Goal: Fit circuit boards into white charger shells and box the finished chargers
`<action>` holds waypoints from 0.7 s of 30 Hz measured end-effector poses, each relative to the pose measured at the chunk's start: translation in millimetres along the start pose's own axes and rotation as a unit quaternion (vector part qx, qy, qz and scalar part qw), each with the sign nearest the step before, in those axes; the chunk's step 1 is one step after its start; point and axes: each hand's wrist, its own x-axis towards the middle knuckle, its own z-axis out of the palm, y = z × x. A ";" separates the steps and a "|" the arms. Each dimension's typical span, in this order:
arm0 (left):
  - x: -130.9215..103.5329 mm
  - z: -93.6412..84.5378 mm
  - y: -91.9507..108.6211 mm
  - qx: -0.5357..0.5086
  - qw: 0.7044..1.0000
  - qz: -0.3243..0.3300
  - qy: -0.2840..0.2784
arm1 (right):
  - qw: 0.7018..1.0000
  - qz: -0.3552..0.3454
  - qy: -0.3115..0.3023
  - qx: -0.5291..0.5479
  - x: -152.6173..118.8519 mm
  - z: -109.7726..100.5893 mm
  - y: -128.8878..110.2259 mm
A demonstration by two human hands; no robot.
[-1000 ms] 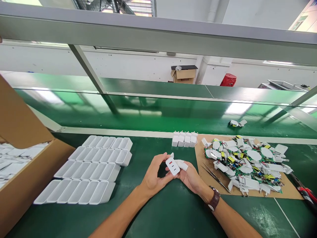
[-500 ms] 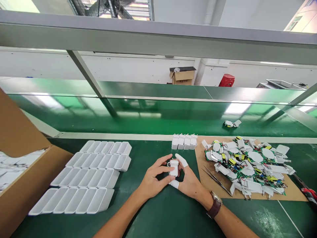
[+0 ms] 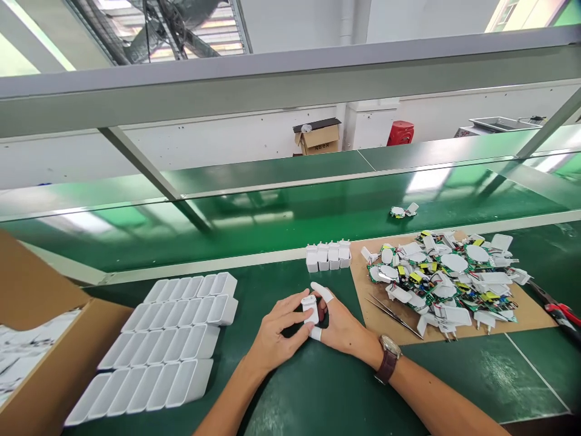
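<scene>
Between my two hands, above the green bench top, is a small white plastic housing (image 3: 310, 310) with a rounded cap-like end facing up. My left hand (image 3: 282, 326) pinches it from the left with thumb and fingers. From the right, my right hand (image 3: 338, 324) grips it too, with white covers on thumb and index finger and a watch (image 3: 389, 357) on the wrist. Whatever sits inside the housing is hidden. Just beyond the hands stands a short row of white housings with pieces on top (image 3: 327, 257).
Rows of white open housings (image 3: 157, 345) lie at left, beside an open cardboard box (image 3: 68, 357). On a brown cardboard sheet (image 3: 381, 303) at right are piled circuit boards (image 3: 449, 272) and tweezers (image 3: 394, 316). Red-handled pliers (image 3: 556, 309) lie at far right. One assembly (image 3: 403, 211) sits beyond the ledge.
The view has tilted and shifted slightly. The white housing has been turned between my fingers, so its top now shows at another angle. Both hands still hold it.
</scene>
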 end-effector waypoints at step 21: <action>85.2 17.0 -73.9 -0.056 0.958 -0.280 0.014 | 0.992 -0.062 0.007 -0.111 -10.2 -8.1 -6.5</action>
